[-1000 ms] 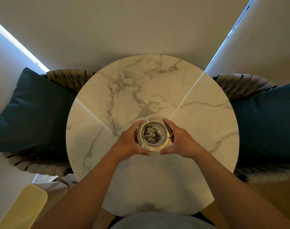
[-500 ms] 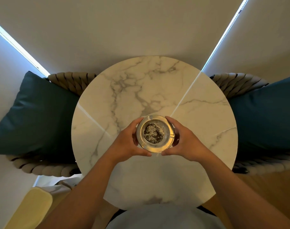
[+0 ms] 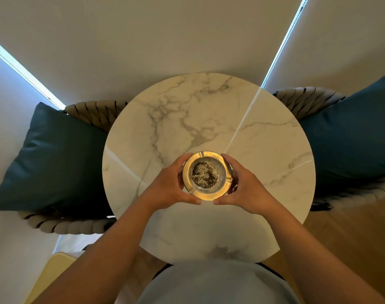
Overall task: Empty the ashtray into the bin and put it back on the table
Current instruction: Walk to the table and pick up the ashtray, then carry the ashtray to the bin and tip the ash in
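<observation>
A round golden metal ashtray (image 3: 188, 172) with a grey, speckled heap of ash in its bowl is held over the middle of a round white marble table (image 3: 209, 119). My left hand (image 3: 167, 183) cups its left side and my right hand (image 3: 244, 185) cups its right side, thumbs under the near rim. It appears lifted a little above the tabletop. No bin is in view.
A woven rope chair with a dark teal cushion (image 3: 53, 159) stands left of the table, and another with a teal cushion (image 3: 349, 137) stands right. Pale blinds hang behind. A pale yellow object (image 3: 49, 279) sits at the lower left. Wooden floor (image 3: 340, 238) shows at the right.
The ashtray and both hands have risen slightly toward me, and the view has pulled back, so the table looks smaller and its near edge shows.
</observation>
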Demonstrator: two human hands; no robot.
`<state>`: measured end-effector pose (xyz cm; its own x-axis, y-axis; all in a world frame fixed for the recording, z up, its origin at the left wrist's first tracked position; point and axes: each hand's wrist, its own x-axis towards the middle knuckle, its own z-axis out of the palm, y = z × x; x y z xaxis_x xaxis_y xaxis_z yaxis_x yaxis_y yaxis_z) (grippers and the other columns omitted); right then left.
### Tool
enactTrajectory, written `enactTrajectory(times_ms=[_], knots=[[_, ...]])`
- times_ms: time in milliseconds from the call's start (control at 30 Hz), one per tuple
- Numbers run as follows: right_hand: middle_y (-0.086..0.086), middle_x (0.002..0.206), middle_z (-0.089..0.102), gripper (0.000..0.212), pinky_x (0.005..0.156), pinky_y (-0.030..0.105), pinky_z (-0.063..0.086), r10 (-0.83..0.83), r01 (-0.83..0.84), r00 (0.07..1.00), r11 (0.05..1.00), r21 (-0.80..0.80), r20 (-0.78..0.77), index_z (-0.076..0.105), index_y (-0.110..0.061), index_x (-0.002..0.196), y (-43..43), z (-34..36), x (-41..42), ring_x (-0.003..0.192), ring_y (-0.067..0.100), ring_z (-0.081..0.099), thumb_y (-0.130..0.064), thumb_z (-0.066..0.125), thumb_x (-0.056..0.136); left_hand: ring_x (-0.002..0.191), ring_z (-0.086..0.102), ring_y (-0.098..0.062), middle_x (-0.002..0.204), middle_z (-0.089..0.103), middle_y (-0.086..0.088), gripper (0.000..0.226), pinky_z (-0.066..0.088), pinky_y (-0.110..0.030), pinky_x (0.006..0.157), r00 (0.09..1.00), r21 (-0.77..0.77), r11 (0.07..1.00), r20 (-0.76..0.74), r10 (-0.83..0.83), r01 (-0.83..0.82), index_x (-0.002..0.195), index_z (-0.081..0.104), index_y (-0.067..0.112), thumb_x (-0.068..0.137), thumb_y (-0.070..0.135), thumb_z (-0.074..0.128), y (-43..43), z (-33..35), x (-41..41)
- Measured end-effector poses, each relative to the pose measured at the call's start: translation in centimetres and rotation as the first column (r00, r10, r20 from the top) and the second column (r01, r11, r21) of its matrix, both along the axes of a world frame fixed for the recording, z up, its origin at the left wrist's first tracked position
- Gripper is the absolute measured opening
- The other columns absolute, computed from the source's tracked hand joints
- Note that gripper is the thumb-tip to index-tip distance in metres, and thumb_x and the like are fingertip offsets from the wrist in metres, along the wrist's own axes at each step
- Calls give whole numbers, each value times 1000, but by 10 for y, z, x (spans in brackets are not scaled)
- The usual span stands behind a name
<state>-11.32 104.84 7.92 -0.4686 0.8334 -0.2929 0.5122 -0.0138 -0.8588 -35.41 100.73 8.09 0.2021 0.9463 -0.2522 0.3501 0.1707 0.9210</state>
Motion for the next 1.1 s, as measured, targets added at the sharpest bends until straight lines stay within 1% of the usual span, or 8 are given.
enactTrajectory(times_ms=[67,133,200,467,533,800,967,1100], knots=[[-14,112,65,121,71,13,48,137,-137,991,990,9,6,27,-34,151,-30,6,29,85,3,63,-22,97,54,88,65,-18,108,69,7,109,58,-35,73,995,26,995,6,99,-99,140,43,34,49,13,99,-48,7,37],[-15,110,65,121,70,12,48,97,-97,995,995,9,24,28,-34,151,-28,1,36,82,-1,63,-22,97,53,87,63,-28,106,70,6,108,58,-42,73,995,30,994,-12,103,-103,139,43,35,49,16,99,-55,3,42],[-15,108,65,120,69,13,49,258,-259,966,965,29,24,28,-34,151,-51,7,59,81,1,64,-23,97,53,87,62,-33,105,70,7,108,57,-46,73,979,60,978,-20,201,-200,139,43,37,49,19,99,-95,3,75],[-12,115,65,120,71,13,46,247,-248,969,968,47,26,28,-31,151,-50,6,65,81,0,62,-24,97,53,76,63,-2,101,68,22,108,52,-19,64,979,62,980,-70,193,-188,139,41,39,50,24,99,-101,1,79],[-12,116,65,119,71,12,44,276,-277,961,959,65,27,29,-30,151,-56,7,70,80,-3,60,-24,97,53,81,64,-2,105,66,27,107,53,-17,65,974,85,977,-99,206,-197,137,39,44,50,27,99,-111,3,88],[-18,110,64,120,68,12,46,535,-537,843,838,96,48,28,-31,150,-92,8,88,81,-4,62,-30,97,51,116,58,0,125,59,26,108,54,-20,89,903,67,906,-76,423,-419,136,34,53,50,39,96,-199,0,133],[-28,111,60,121,70,13,48,646,-647,762,756,100,43,27,-36,148,-111,13,73,88,-3,63,-32,97,50,116,52,13,121,57,36,108,43,-3,86,837,54,843,-102,538,-536,129,29,64,50,38,97,-244,5,137],[-30,116,56,120,71,8,48,723,-720,690,683,124,25,28,-28,150,-125,20,49,95,-10,60,-27,97,53,114,52,16,120,54,42,107,44,-2,84,774,84,785,-127,620,-614,129,26,68,50,44,96,-276,10,130]])
